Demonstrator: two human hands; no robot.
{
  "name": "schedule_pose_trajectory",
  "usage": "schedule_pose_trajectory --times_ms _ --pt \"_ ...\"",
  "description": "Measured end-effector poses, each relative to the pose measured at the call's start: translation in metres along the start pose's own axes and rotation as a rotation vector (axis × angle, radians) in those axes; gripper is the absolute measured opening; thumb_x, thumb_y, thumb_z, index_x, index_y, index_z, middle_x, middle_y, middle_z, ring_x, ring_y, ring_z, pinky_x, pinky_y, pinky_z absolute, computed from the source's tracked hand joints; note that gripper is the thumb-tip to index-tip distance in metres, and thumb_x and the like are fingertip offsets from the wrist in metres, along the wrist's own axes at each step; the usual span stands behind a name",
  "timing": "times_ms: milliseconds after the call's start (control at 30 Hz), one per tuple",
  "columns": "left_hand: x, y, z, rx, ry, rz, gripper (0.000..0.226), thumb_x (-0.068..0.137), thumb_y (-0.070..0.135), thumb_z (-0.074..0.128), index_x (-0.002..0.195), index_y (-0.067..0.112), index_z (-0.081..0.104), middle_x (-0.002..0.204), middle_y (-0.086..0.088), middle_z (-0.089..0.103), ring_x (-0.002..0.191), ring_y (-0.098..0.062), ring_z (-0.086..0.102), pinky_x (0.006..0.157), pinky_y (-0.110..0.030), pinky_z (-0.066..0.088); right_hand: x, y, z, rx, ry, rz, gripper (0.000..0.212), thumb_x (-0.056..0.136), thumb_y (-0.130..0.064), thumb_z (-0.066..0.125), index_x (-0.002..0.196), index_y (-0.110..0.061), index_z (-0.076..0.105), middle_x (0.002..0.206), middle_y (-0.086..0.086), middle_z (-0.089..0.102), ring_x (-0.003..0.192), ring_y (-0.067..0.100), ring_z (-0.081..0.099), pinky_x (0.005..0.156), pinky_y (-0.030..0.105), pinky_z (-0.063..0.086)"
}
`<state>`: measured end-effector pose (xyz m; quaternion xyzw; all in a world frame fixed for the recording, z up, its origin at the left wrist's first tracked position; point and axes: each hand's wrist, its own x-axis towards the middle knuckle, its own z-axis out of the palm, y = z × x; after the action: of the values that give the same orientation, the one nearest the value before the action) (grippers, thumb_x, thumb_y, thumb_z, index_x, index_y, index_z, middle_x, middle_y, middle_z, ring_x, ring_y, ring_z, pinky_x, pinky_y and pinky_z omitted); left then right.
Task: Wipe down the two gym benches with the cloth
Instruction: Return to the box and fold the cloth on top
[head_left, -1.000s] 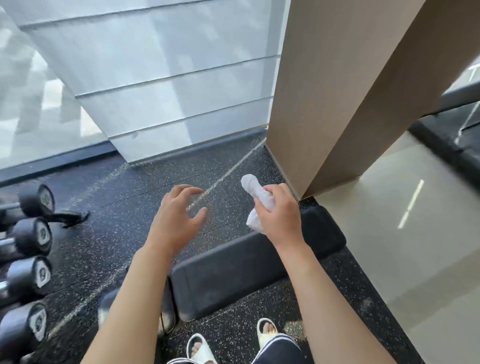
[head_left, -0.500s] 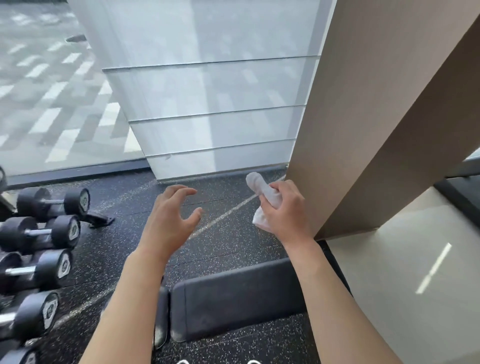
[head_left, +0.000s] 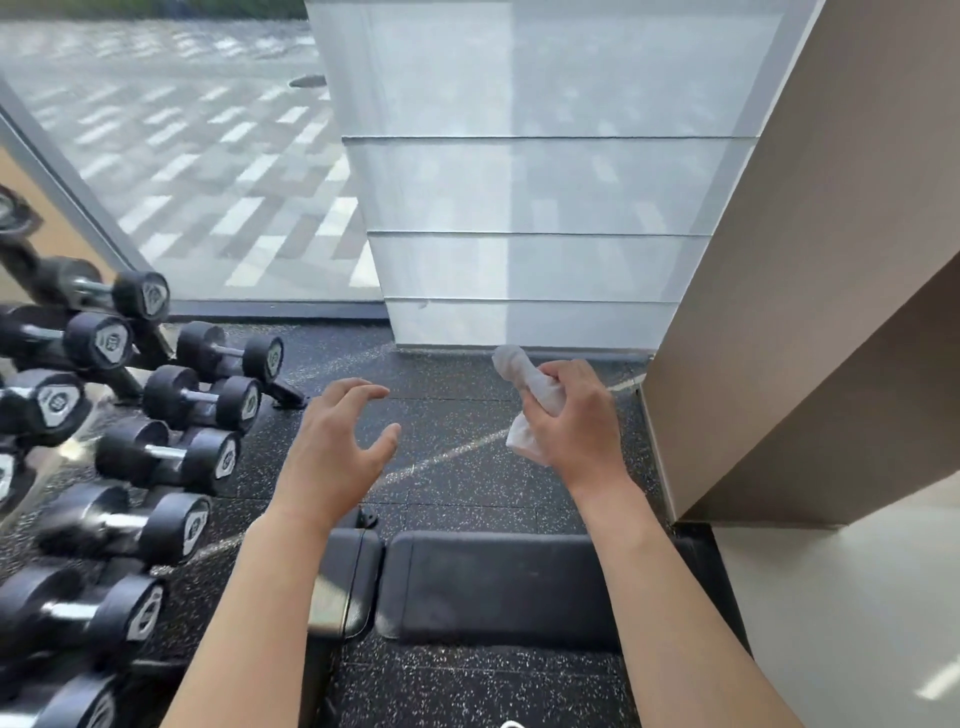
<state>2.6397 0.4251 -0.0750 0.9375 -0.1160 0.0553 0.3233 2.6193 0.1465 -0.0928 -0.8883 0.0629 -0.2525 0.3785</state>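
Observation:
A black padded gym bench (head_left: 498, 587) lies low across the bottom of the view, its long pad on the right and a shorter seat pad (head_left: 345, 582) on the left. Only this one bench shows. My right hand (head_left: 571, 421) is held up in the air beyond the bench, closed around a crumpled white cloth (head_left: 519, 374) that sticks out above and below the fist. My left hand (head_left: 337, 441) hovers beside it with fingers spread and curled, holding nothing. Both forearms cross over the bench pads without touching them.
A rack of black dumbbells (head_left: 156, 405) fills the left side. A tan column (head_left: 810, 312) stands at the right, with pale floor beyond it. Ahead is a glass wall (head_left: 208, 182) with a white blind (head_left: 535, 208). The floor is black speckled rubber (head_left: 457, 483).
The view has tilted up and swung left: the bench slid toward the bottom edge, my feet dropped out of view and more dumbbells appeared. Both hands keep their poses.

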Motion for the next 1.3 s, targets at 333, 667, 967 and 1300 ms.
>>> schedule_pose_trajectory --times_ms 333,667,967,1300 --pt "-0.097 -0.042 -0.079 0.03 0.134 -0.059 0.041 0.093 0.026 0.076 0.132 0.02 0.067 0.137 0.005 0.056 0.131 -0.019 0.05 0.113 -0.037 0.041 -0.056 -0.101 0.026 0.088 -0.103 -0.12 0.017 0.091 -0.018 0.076 0.105 -0.014 0.069 0.098 -0.002 0.063 0.086 0.016 0.06 0.075 0.031 0.052" --pt "-0.311 -0.133 -0.206 0.141 0.324 -0.264 0.041 0.089 0.022 0.079 0.128 0.017 0.068 0.135 0.002 0.059 0.125 -0.022 0.053 0.113 -0.031 0.039 -0.212 -0.263 0.106 0.227 -0.329 -0.306 0.015 0.089 -0.019 0.079 0.101 -0.017 0.069 0.094 -0.006 0.062 0.079 0.009 0.056 0.069 0.018 0.044" --pt "-0.514 -0.183 -0.299 0.228 0.538 -0.501 0.04 0.088 0.021 0.08 0.126 0.017 0.07 0.134 -0.001 0.061 0.125 -0.025 0.057 0.115 -0.038 0.041 -0.37 -0.398 0.162 0.357 -0.601 -0.502 0.016 0.087 -0.023 0.078 0.1 -0.019 0.069 0.096 -0.008 0.061 0.082 0.014 0.059 0.074 0.033 0.048" --pt "-0.7 -0.199 -0.339 0.241 0.817 -0.842 0.039 0.09 0.022 0.077 0.128 0.022 0.068 0.136 0.006 0.06 0.126 -0.021 0.054 0.112 -0.038 0.042 -0.503 -0.514 0.196 0.412 -0.868 -0.787 0.019 0.09 -0.031 0.075 0.103 -0.021 0.067 0.099 -0.012 0.058 0.086 0.008 0.055 0.074 0.029 0.043"
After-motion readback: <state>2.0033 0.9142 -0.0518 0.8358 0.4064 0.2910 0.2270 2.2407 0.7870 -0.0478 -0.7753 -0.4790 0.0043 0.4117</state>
